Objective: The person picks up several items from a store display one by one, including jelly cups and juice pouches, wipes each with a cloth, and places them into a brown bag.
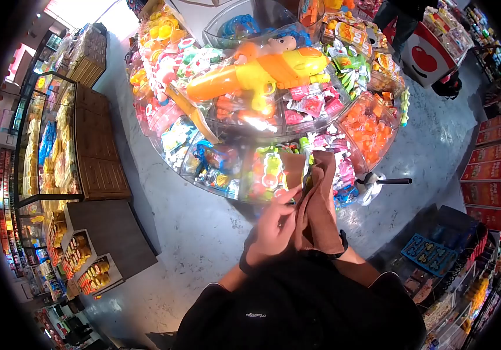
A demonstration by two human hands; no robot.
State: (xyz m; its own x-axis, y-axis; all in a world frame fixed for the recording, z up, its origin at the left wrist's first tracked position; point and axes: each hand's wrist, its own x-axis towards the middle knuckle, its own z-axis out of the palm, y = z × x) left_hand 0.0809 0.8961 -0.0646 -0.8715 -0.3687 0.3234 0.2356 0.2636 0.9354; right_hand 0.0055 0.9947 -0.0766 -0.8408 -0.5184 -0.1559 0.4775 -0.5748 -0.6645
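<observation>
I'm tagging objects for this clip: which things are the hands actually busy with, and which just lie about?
In hand: brown cloth, pinched by the left hand and draped over the right hand, which is hidden.
Lying about: yellow water gun, round toy display, blue tray, wooden cabinet.

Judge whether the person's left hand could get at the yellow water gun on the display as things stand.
Probably not at once. The left hand is gripping the brown cloth, and the yellow water gun lies on the display's upper tier, beyond the near bins. Nothing blocks the path above them.
</observation>
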